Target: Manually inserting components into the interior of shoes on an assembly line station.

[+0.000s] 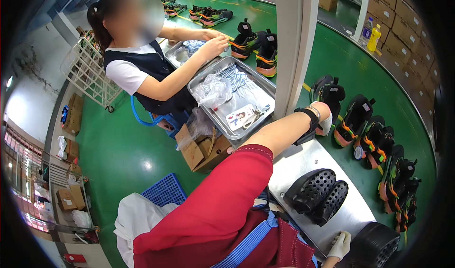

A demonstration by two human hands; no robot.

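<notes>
1. At left, a co-worker in a dark vest over a white short-sleeved top (156,74) sits with both forearms reaching toward the right.
2. Next comes a shallow rectangular metal tray (258,95), holding a crumpled clear plastic bag (212,91), a bundle of pale laces (235,77) and a white printed card (241,117).
3. The person's left arm, in a red sleeve (208,199), stretches diagonally up and to the right past the tray's near corner, a black strap (309,124) around the wrist.
4. On a pale metal plate (296,161) lie two black perforated clog-shaped pieces (316,194), side by side, long axes slanting from lower left to upper right.
5. The white-gloved left hand (324,120) is bent at the wrist, its fingers mostly hidden; whether they pinch anything I cannot tell.
6. Against it is a black sneaker with a bright sole (334,95), beyond the plate, long axis roughly up-down, tabbed collar uppermost; its toe direction is unclear.
7. The white-gloved right hand (340,245) is low on the plate, fingers seemingly curled; a grip cannot be made out.
8. Beside it stands a larger black perforated piece (377,243).
9. Farther right, more black sneakers (358,116) form a curving row.
</notes>
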